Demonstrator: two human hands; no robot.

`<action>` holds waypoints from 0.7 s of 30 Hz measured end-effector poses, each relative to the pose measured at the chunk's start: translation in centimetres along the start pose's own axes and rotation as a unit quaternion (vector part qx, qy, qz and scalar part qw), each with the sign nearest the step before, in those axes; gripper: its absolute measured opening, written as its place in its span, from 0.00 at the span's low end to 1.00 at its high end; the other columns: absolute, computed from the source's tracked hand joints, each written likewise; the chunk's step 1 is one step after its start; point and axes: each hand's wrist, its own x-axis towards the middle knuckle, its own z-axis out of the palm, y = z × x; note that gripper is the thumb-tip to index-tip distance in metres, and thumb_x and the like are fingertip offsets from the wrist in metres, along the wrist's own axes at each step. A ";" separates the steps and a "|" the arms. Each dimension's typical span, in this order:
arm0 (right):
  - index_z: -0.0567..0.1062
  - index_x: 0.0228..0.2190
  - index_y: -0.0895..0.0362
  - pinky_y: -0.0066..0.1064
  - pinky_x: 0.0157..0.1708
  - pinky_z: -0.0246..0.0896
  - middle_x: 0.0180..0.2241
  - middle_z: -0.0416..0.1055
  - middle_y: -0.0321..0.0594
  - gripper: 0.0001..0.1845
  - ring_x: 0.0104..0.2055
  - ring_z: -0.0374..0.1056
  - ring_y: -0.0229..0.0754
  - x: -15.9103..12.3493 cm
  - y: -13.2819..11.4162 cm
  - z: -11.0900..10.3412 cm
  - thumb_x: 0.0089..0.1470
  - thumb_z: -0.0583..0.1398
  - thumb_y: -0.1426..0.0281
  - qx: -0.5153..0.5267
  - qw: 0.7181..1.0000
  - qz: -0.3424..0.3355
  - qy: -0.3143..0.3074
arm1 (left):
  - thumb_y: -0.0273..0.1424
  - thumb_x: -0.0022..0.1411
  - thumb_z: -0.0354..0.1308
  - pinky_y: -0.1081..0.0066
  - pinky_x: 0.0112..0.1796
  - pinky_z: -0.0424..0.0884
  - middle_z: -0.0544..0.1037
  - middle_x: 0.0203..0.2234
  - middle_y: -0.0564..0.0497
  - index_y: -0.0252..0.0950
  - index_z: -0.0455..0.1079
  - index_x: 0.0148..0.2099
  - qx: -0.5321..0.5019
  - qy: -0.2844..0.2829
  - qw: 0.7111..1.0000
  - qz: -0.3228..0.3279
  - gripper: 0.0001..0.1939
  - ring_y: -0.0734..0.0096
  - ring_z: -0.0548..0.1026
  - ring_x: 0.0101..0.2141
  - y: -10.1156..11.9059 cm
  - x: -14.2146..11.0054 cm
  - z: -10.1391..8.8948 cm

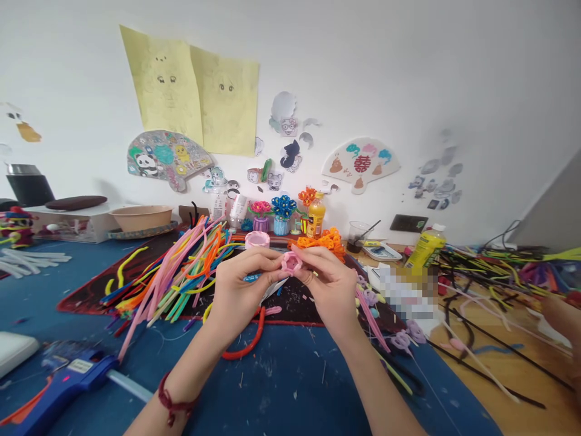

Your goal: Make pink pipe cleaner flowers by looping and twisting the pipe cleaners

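Note:
Between my two hands, over the middle of the table, is a small pink flower-shaped ring of bent pipe cleaner (291,264) with a hollow centre. My left hand (242,281) pinches its left side between thumb and fingers. On the other side, my right hand (327,280) grips it the same way. Just behind my hands stands a small pink round pot (257,240). A red pipe cleaner (254,345) curves on the blue table below my left hand. Fingertips partly cover the ring.
A bundle of coloured pipe cleaners (167,272) spreads to the left. At lower left lies a blue glue gun (68,378) with a glue stick. Finished flower pots (281,225) stand by the wall. Another person's hand (563,318) shows at the right edge, near black pipe cleaners (490,339).

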 end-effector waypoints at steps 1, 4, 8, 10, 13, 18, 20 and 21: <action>0.82 0.40 0.50 0.35 0.39 0.69 0.34 0.77 0.41 0.12 0.39 0.72 0.44 0.0 -0.1 0.0 0.52 0.66 0.72 -0.003 1.000 0.000 0.006 | 0.28 0.57 0.64 0.68 0.35 0.75 0.81 0.30 0.48 0.35 0.75 0.28 -0.003 0.002 1.000 -0.004 0.06 0.67 0.78 0.31 0.0 0.0 0.1; 0.83 0.38 0.50 0.34 0.34 0.68 0.31 0.76 0.39 0.11 0.36 0.71 0.43 -0.2 -0.1 0.2 0.51 0.66 0.72 -0.005 1.000 0.005 0.024 | 0.26 0.57 0.64 0.69 0.35 0.75 0.81 0.29 0.49 0.35 0.73 0.27 -0.004 0.008 1.000 -0.005 0.07 0.68 0.78 0.31 0.0 -0.1 0.2; 0.83 0.35 0.51 0.32 0.29 0.66 0.27 0.74 0.38 0.08 0.31 0.69 0.41 -0.3 0.0 0.3 0.49 0.67 0.71 0.009 0.999 0.013 0.029 | 0.25 0.57 0.63 0.71 0.33 0.74 0.80 0.29 0.50 0.35 0.72 0.27 -0.014 0.001 1.000 -0.007 0.07 0.70 0.77 0.29 0.0 -0.1 0.3; 0.83 0.33 0.52 0.31 0.27 0.64 0.26 0.72 0.37 0.06 0.29 0.67 0.40 -0.3 -0.1 0.3 0.49 0.68 0.70 0.012 0.999 0.009 0.031 | 0.24 0.57 0.63 0.71 0.32 0.73 0.80 0.28 0.50 0.35 0.72 0.26 -0.016 -0.002 1.000 -0.005 0.08 0.70 0.77 0.28 0.0 -0.1 0.4; 0.83 0.30 0.53 0.31 0.26 0.62 0.24 0.71 0.37 0.04 0.27 0.66 0.39 -0.3 -0.1 0.4 0.49 0.68 0.68 0.001 1.000 -0.002 0.027 | 0.24 0.58 0.62 0.71 0.31 0.73 0.80 0.28 0.50 0.35 0.71 0.26 0.000 -0.006 1.000 0.000 0.08 0.70 0.76 0.28 -0.1 -0.2 0.4; 0.83 0.29 0.53 0.32 0.25 0.61 0.23 0.71 0.37 0.02 0.26 0.66 0.40 -0.4 0.1 0.6 0.50 0.67 0.70 -0.009 0.999 -0.030 0.023 | 0.23 0.58 0.60 0.72 0.31 0.72 0.79 0.27 0.49 0.35 0.70 0.25 0.044 -0.006 0.999 0.010 0.09 0.70 0.76 0.28 -0.3 -0.4 0.5; 0.83 0.28 0.54 0.32 0.25 0.61 0.23 0.70 0.37 0.03 0.26 0.66 0.40 -0.5 0.2 0.8 0.51 0.66 0.70 -0.014 0.999 -0.038 0.023 | 0.22 0.58 0.59 0.72 0.31 0.71 0.79 0.26 0.49 0.35 0.69 0.25 0.060 -0.002 0.998 0.019 0.10 0.70 0.76 0.28 -0.4 -0.5 0.5; 0.83 0.28 0.53 0.32 0.24 0.60 0.23 0.69 0.37 0.04 0.26 0.65 0.39 -0.5 0.2 0.8 0.52 0.66 0.69 -0.018 0.999 -0.042 0.023 | 0.22 0.58 0.58 0.72 0.30 0.71 0.78 0.26 0.49 0.35 0.69 0.25 0.067 -0.002 0.997 0.023 0.10 0.70 0.76 0.28 -0.5 -0.6 0.5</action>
